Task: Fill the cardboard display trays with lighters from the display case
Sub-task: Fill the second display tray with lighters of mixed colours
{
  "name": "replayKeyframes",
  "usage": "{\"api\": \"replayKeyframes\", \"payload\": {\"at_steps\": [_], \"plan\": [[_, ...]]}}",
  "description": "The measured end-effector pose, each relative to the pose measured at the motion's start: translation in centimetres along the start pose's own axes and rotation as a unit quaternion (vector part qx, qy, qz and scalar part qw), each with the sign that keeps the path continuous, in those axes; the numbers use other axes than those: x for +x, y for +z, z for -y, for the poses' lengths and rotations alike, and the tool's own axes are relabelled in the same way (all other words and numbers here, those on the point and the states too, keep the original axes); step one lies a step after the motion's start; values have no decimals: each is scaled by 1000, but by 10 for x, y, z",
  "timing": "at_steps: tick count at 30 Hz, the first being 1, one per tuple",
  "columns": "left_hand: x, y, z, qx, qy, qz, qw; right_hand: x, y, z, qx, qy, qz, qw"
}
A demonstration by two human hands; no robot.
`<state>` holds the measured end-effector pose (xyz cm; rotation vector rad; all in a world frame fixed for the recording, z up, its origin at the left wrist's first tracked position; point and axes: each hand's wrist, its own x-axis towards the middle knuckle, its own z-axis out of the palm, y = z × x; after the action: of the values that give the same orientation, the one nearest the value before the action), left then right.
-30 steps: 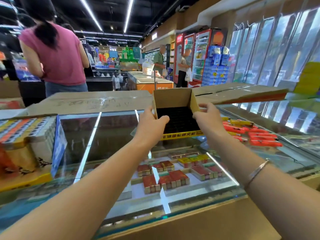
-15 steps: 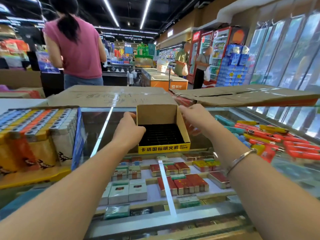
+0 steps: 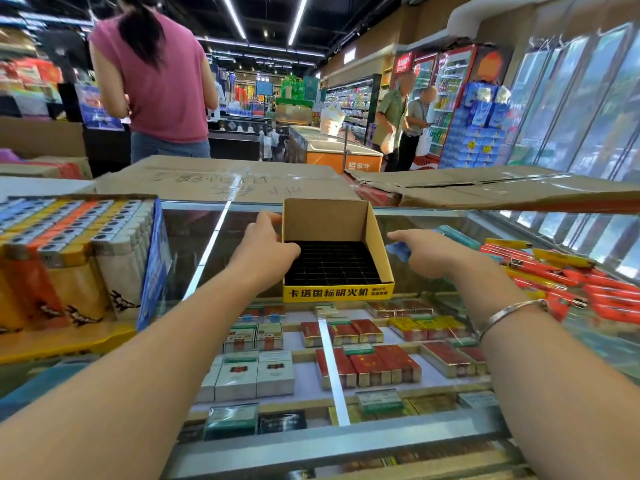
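Observation:
An empty cardboard display tray (image 3: 375, 237) with a black grid insert and a yellow front strip stands on the glass counter top (image 3: 194, 237). My left hand (image 3: 265, 247) grips its left wall, thumb over the rim. My right hand (image 3: 429, 251) hovers just right of the tray, off its wall, fingers relaxed and pointing left. Loose lighters (image 3: 554, 271), red, yellow and teal, lie in a pile on the glass at the right. A full tray of upright lighters (image 3: 69, 244) stands at the left.
Cigarette packs (image 3: 346, 362) fill the case under the glass. Flattened cardboard boxes (image 3: 242, 178) lie along the counter's far edge. A person in a pink top (image 3: 156, 81) stands beyond the counter at the left; two other people stand by the fridges.
The tray has been set down on the glass in front of me. My right hand has let go of its right wall and moved away to the right. The left hand still holds.

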<state>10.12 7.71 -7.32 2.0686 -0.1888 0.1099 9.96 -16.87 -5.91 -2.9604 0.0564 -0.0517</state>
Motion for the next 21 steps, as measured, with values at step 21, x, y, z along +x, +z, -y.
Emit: {"api": "replayKeyframes", "payload": {"at_steps": [21], "plan": [[-1,-1,1,3,3,15,1000,-20,-34,-23,6,231,-185,955]]}}
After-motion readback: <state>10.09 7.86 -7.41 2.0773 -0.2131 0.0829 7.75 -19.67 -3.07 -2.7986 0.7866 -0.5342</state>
